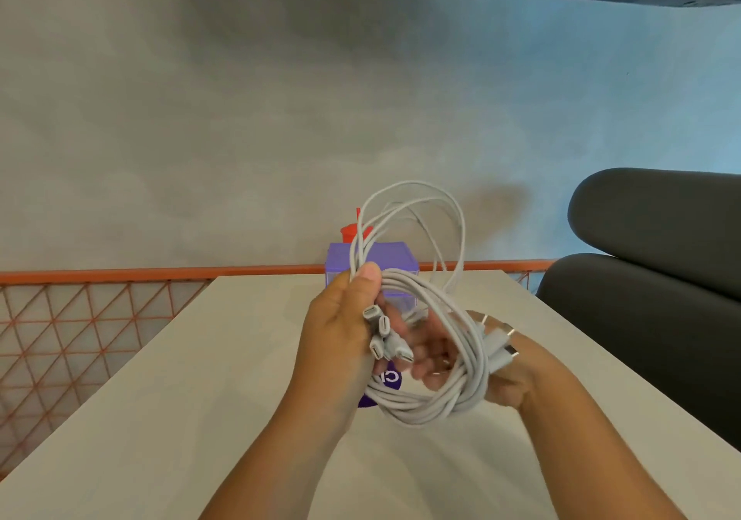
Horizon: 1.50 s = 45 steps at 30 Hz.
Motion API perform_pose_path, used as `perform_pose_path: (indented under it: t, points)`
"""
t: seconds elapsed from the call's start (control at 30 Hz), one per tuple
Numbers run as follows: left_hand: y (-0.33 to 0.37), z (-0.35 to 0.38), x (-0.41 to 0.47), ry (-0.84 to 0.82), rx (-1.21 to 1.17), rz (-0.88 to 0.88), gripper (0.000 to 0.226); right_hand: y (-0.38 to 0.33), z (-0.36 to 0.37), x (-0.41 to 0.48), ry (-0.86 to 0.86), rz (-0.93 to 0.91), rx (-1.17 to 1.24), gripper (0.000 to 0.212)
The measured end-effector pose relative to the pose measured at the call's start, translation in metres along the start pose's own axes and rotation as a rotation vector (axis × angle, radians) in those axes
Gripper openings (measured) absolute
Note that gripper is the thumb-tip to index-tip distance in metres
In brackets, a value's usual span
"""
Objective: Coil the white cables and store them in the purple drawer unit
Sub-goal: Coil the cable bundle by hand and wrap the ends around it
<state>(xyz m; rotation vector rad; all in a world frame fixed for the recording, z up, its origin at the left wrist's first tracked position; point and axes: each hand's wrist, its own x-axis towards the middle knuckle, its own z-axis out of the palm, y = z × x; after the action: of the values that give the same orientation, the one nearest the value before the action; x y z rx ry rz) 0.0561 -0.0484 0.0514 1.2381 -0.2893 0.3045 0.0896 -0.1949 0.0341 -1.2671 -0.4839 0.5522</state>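
Observation:
A bundle of white cables hangs in loops above the table, held in front of me. My left hand grips the bundle near its top, thumb over the strands, with several connector ends sticking out by its fingers. My right hand reaches through the lower coil, its fingers curled round the strands, and more plug ends show near its wrist. The purple drawer unit stands at the table's far edge, partly hidden behind the cables and my left hand.
A white table spreads below my hands. Something red sits on top of the drawer unit. A purple label lies under the cables. An orange mesh railing runs at the left, and a dark chair stands at the right.

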Motion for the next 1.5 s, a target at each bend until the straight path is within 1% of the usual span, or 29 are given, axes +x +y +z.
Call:
perform_pose_path:
  t: [0.03, 0.07, 0.13, 0.2, 0.27, 0.3, 0.33, 0.4, 0.47, 0.5, 0.53, 0.6, 0.73, 0.77, 0.83, 0.9, 1.0, 1.07, 1.17, 1.2, 1.3, 1.33, 1.4, 1.47, 1.5]
  points:
    - [0.000, -0.003, 0.002, 0.020, 0.013, 0.001, 0.036, -0.005, -0.003, -0.005, 0.139, -0.009, -0.250, 0.017]
    - [-0.001, -0.006, 0.004, 0.039, 0.027, 0.002, 0.036, -0.016, -0.003, -0.015, 0.365, -0.045, -0.377, 0.023]
    - [-0.003, -0.009, 0.008, 0.074, 0.071, 0.005, 0.037, -0.034, -0.010, -0.029, 0.594, -0.179, -0.420, 0.040]
    - [-0.006, -0.011, 0.010, 0.102, 0.090, 0.002, 0.038, -0.048, 0.000, -0.045, 0.620, -0.429, -0.544, 0.051]
    - [-0.007, -0.011, 0.011, 0.121, 0.114, 0.004, 0.038, -0.057, 0.014, -0.060, 0.477, -0.604, -0.665, 0.043]
    - [-0.007, -0.011, 0.011, 0.124, 0.126, 0.005, 0.038, -0.057, 0.027, -0.064, 0.384, -0.613, -0.795, 0.051]
    - [-0.008, -0.010, 0.010, 0.122, 0.133, 0.007, 0.038, -0.055, 0.039, -0.063, 0.333, -0.604, -0.981, 0.061]
    - [-0.008, -0.007, 0.008, 0.098, 0.130, -0.010, 0.036, -0.043, 0.058, -0.050, 0.352, -0.602, -1.424, 0.069]
    - [-0.010, -0.004, 0.008, 0.049, 0.074, -0.082, 0.034, -0.027, 0.068, -0.033, 0.418, -0.642, -1.760, 0.065]
    - [-0.010, -0.001, 0.008, 0.025, -0.001, -0.129, 0.033, -0.022, 0.070, -0.026, 0.464, -0.678, -1.861, 0.061]
    - [-0.009, 0.000, 0.007, 0.005, -0.063, -0.164, 0.032, -0.020, 0.072, -0.022, 0.488, -0.697, -1.911, 0.056]
    - [-0.008, 0.003, 0.006, -0.010, -0.086, -0.170, 0.028, -0.018, 0.073, -0.018, 0.509, -0.695, -1.971, 0.048]
    - [-0.004, 0.004, 0.003, -0.008, -0.050, -0.145, 0.042, -0.012, 0.075, -0.019, 0.553, -0.681, -1.981, 0.042]
    - [-0.003, 0.004, 0.003, -0.010, -0.054, -0.145, 0.041, -0.012, 0.075, -0.018, 0.563, -0.697, -1.970, 0.044]
    - [-0.003, 0.001, 0.005, 0.006, -0.051, -0.134, 0.032, -0.009, 0.073, -0.015, 0.566, -0.727, -1.936, 0.048]
    - [-0.005, -0.003, 0.008, 0.000, -0.010, -0.110, 0.027, -0.009, 0.072, -0.014, 0.543, -0.754, -1.875, 0.046]
    - [-0.007, -0.006, 0.009, -0.001, 0.033, -0.109, 0.028, -0.010, 0.071, -0.013, 0.506, -0.796, -1.793, 0.035]
    - [-0.007, -0.004, 0.007, 0.021, 0.074, -0.126, 0.037, -0.012, 0.067, -0.013, 0.475, -0.824, -1.737, 0.026]
    - [-0.007, -0.004, 0.006, 0.042, 0.166, -0.106, 0.050, -0.014, 0.064, -0.014, 0.460, -0.871, -1.641, 0.007]
    - [-0.007, -0.004, 0.006, 0.043, 0.179, -0.093, 0.050, -0.015, 0.063, -0.015, 0.467, -0.885, -1.617, 0.005]
    - [-0.008, -0.006, 0.008, 0.042, 0.273, -0.043, 0.043, -0.021, 0.063, -0.019, 0.500, -0.885, -1.552, 0.007]
    - [-0.011, -0.008, 0.011, 0.051, 0.342, -0.022, 0.040, -0.025, 0.064, -0.023, 0.501, -0.891, -1.482, 0.008]
    - [-0.017, -0.017, 0.016, 0.058, 0.529, 0.040, 0.037, -0.033, 0.065, -0.033, 0.478, -0.918, -1.252, 0.003]
    - [-0.024, -0.026, 0.021, 0.018, 0.698, 0.073, 0.039, -0.042, 0.065, -0.046, 0.495, -0.948, -1.034, 0.008]
    - [-0.027, -0.030, 0.023, -0.016, 0.724, 0.069, 0.040, -0.047, 0.063, -0.052, 0.513, -0.962, -0.952, 0.009]
